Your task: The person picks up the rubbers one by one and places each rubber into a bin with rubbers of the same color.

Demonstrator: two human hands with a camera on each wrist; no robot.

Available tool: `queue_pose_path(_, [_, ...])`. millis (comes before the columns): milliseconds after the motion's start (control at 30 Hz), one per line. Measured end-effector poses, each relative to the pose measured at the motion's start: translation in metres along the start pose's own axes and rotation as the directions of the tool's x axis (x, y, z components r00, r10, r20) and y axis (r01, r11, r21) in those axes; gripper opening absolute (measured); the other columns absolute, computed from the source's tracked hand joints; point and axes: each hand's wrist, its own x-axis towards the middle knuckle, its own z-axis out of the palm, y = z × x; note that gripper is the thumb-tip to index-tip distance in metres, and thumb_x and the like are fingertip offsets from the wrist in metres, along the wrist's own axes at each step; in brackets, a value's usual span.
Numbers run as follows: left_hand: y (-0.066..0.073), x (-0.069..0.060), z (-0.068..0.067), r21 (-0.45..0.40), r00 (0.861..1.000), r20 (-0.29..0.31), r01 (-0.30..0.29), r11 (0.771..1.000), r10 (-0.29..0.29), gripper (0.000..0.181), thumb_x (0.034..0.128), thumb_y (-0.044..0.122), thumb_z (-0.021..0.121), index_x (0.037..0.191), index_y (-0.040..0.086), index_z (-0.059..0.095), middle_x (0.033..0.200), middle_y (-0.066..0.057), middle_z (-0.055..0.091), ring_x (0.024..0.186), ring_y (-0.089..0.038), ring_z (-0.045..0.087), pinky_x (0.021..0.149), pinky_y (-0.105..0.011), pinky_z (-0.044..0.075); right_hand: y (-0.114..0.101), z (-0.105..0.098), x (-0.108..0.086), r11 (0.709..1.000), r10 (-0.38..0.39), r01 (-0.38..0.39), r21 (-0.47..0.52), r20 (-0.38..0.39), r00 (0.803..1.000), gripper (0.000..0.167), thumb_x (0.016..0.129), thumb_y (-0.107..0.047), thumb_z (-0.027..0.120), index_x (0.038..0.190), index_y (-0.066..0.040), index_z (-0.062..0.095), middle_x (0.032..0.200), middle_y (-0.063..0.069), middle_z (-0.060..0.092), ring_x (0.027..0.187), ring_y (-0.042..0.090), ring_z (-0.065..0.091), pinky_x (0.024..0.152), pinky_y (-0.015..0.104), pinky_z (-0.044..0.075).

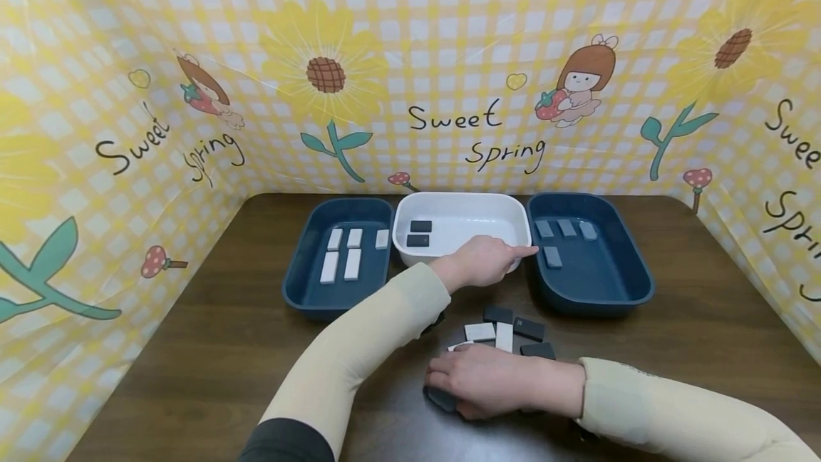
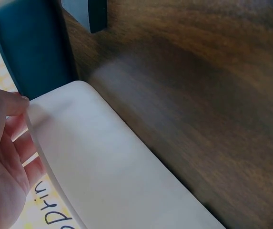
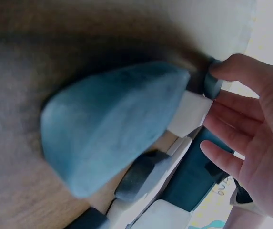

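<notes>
My left hand (image 1: 481, 260) reaches over the front right of the white tray (image 1: 462, 199), index finger stretched out to the right tray's near rim. In the left wrist view its other fingers lie partly behind the white tray's wall (image 2: 103, 138); no block shows in them. My right hand (image 1: 484, 380) is low over the table at a pile of small rectangular blocks. In the right wrist view its thumb and fingertips pinch a grey block (image 3: 213, 81). Around it lie a black block (image 1: 529, 328), a white block (image 1: 479, 332) and several others, some hidden under the hand.
At the left, a dark blue tray (image 1: 301, 262) holds several white blocks (image 1: 329, 267). Two black blocks (image 1: 420, 226) lie in the white tray. The right dark blue tray (image 1: 631, 269) holds several grey blocks (image 1: 553, 257). A patterned cloth (image 1: 462, 77) hangs behind the brown table (image 1: 212, 348).
</notes>
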Motion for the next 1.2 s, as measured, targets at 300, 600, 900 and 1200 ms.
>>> queue_pose_path(300, [-0.001,0.001,0.001,-0.002,1.0,-0.008,-0.015,1.0,0.015,0.049,0.1026,0.017,0.047,0.15,0.027,0.039,0.062,0.003,0.055,0.054,-0.012,0.051,0.053,-0.02,0.041,-0.001,-0.013,-0.014,0.996,0.038,-0.034,0.081,-0.056,0.998,0.043,0.087,-0.028,0.073,0.125,-0.012,0.06,0.117,-0.003,0.06,0.1,0.006,0.055,0.09,0.021,0.045])
queue_pose_path(600, [-0.002,0.001,0.001,-0.017,1.0,-0.016,-0.015,1.0,0.015,0.05,0.1012,0.016,0.05,0.149,0.027,0.041,0.064,0.004,0.056,0.059,-0.012,0.054,0.057,-0.02,0.044,0.004,-0.03,-0.047,0.992,0.121,-0.116,0.043,-0.141,0.983,0.044,0.079,-0.026,0.08,0.116,-0.01,0.062,0.111,-0.004,0.062,0.1,0.008,0.056,0.092,0.032,0.047])
queue_pose_path(900, [-0.002,0.001,0.002,-0.016,1.0,-0.019,-0.025,1.0,0.025,0.049,0.1018,0.014,0.048,0.149,0.026,0.041,0.063,0.003,0.055,0.056,-0.013,0.051,0.054,-0.022,0.041,0.016,-0.043,-0.085,0.927,0.33,-0.304,0.221,-0.092,0.939,0.038,0.074,-0.013,0.082,0.106,-0.016,0.062,0.093,-0.012,0.055,0.075,0.001,0.052,0.069,0.022,0.05])
queue_pose_path(1200, [-0.002,0.002,0.004,-0.027,1.0,-0.018,-0.02,0.999,0.019,0.049,0.1019,0.016,0.048,0.149,0.026,0.041,0.063,0.003,0.055,0.057,-0.013,0.051,0.055,-0.023,0.041,0.029,-0.067,-0.123,0.831,0.535,-0.489,0.266,-0.136,0.834,0.041,0.071,-0.009,0.083,0.104,-0.017,0.062,0.091,-0.012,0.055,0.074,0.005,0.054,0.062,0.023,0.048])
